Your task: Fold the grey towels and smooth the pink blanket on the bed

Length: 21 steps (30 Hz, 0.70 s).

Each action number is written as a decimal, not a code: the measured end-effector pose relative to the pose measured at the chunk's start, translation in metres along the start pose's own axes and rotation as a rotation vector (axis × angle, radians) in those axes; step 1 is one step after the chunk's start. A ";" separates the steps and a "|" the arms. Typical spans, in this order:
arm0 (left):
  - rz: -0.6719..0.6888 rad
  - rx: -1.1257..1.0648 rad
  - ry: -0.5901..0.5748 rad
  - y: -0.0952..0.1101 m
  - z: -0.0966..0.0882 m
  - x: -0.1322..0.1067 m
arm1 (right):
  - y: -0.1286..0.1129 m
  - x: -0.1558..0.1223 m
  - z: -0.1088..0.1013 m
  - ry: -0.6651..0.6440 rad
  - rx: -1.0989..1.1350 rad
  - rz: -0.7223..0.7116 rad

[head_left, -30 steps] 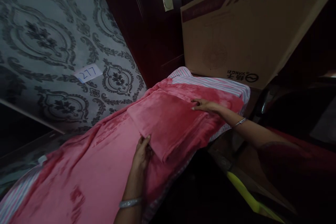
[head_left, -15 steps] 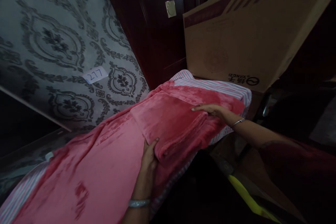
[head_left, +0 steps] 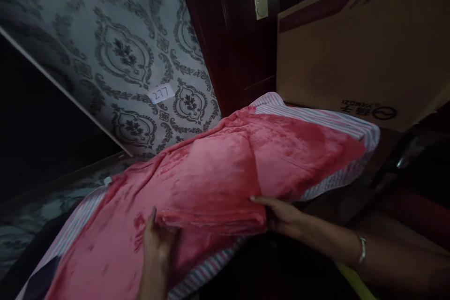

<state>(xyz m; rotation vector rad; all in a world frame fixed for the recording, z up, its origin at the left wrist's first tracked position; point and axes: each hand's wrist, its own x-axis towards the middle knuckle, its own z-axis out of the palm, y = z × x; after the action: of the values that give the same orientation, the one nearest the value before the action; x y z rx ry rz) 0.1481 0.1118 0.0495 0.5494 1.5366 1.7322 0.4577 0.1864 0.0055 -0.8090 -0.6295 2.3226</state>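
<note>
A folded pink plush blanket (head_left: 218, 178) lies as a thick, layered rectangle on a spread pink plush cloth (head_left: 116, 243). At its near right corner, my right hand (head_left: 283, 215) grips it, thumb on top and fingers tucked out of sight beneath. My left hand (head_left: 158, 239) is closed at the near left corner, thumb pointing up beside the edge and fingers partly hidden below the layers. Under the plush cloth, a striped sheet (head_left: 316, 119) shows along the far right and near edges.
Behind stands a large cardboard box (head_left: 351, 56) beside a dark red wooden door or panel (head_left: 232, 33). Patterned wallpaper (head_left: 123, 51) carries a paper label (head_left: 161, 93) reading 277. Something yellow (head_left: 355, 281) shows low on the right, and a dark panel (head_left: 42, 117) stands at left.
The folded blanket has turned and come nearer, its layered edge now facing me. Both hands have moved toward me with it, the right from the far right side to the near right corner.
</note>
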 end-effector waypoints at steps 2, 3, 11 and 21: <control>-0.194 -0.270 0.094 -0.024 -0.005 -0.015 | 0.010 0.001 0.012 -0.003 0.037 0.002; -0.272 -0.366 0.120 -0.036 -0.006 -0.025 | 0.011 0.001 0.018 -0.001 0.048 -0.003; -0.578 -0.534 -0.393 -0.089 0.048 -0.108 | 0.020 -0.014 0.046 0.021 -0.007 -0.061; -0.467 -0.487 -0.182 -0.067 0.091 -0.113 | 0.042 -0.021 0.026 -0.002 -0.168 -0.136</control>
<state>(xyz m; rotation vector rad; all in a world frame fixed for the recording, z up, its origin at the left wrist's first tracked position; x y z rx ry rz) 0.3032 0.0853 0.0198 0.0827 0.9652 1.5563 0.4377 0.1365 0.0073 -0.8129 -0.8626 2.1686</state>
